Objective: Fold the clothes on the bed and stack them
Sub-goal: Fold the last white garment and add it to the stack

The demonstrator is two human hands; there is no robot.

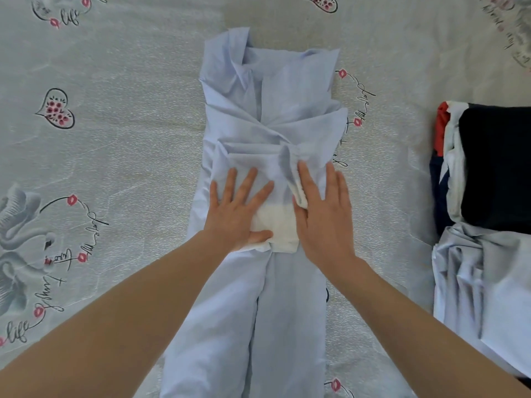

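While both hands, left and right, press flat with straight fingers on the shirt spread mid-bed, the sleeves look tucked, so folding it up lengthwise, then onto the stack, seems next

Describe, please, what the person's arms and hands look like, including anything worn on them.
Both forearms are bare as far as the frame shows, with no sleeves in view. The left hand and right hand wear no gloves, and no rings, watch or bracelets show on the fingers or wrists. The nails look short and unpainted. No markings are visible.
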